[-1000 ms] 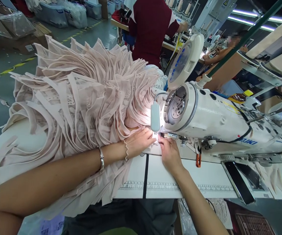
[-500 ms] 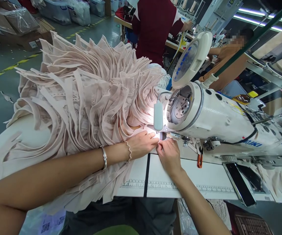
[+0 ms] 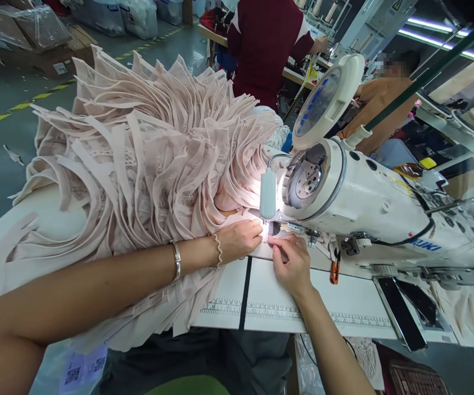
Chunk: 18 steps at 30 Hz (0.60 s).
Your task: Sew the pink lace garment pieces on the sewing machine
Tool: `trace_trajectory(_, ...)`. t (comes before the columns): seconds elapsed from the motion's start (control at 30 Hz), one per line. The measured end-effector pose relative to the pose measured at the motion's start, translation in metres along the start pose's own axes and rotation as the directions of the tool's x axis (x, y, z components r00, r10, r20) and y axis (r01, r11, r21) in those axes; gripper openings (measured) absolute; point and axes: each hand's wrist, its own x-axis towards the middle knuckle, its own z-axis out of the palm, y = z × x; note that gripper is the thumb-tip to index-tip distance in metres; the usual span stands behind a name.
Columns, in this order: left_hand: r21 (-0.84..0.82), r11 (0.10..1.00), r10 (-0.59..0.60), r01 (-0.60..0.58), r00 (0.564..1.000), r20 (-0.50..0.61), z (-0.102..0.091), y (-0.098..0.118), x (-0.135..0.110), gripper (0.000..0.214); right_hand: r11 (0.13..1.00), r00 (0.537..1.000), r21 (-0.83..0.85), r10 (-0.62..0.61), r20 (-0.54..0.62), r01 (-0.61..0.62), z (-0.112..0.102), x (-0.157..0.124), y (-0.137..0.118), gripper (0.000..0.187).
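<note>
A large heap of pale pink garment pieces point(image 3: 154, 159) with lace panels spreads left of the white sewing machine point(image 3: 368, 192). My left hand point(image 3: 242, 240) is closed on the edge of the pale pink fabric just left of the needle area, fingers bent together. On the other side, my right hand point(image 3: 292, 263) has its index finger stretched to the fabric edge under the lit machine head, with the thumb apart below it. The needle and presser foot are mostly hidden behind a small pale lamp point(image 3: 267, 193) and my fingers.
Orange-handled thread snips point(image 3: 334, 270) lie right of my right hand. A phone point(image 3: 399, 312) rests near the front edge, beside a printed ruler point(image 3: 274, 312). One person in a maroon top point(image 3: 261, 49) and another in brown point(image 3: 374, 104) work beyond the machine.
My right hand has shifted slightly right and its thumb has parted from the index finger. My left hand has drawn slightly left from the needle area, fingers more bent.
</note>
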Motion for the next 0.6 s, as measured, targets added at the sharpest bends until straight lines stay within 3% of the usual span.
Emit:
trace_trajectory(0.23, -0.004, 1.0, 0.002, -0.002, 1.0, -0.003, -0.005, 0.0, -0.004, 0.036, 0.995, 0.995, 0.022, -0.102, 0.016, 0.102, -0.001, 0.001, -0.002, 0.037)
trace_trajectory(0.4, -0.062, 0.998, -0.034, 0.031, 0.998, -0.048, -0.011, -0.007, -0.014, 0.026, 0.999, 1.0, 0.047, -0.026, 0.017, 0.025, 0.001, 0.001, 0.001, 0.039)
trace_trajectory(0.6, -0.084, 0.996, -0.007, 0.008, 1.0, 0.017, -0.01, -0.011, -0.015, 0.031, 1.0, 1.0, 0.0, -0.018, 0.023, 0.018, 0.002, 0.0, 0.003, 0.039)
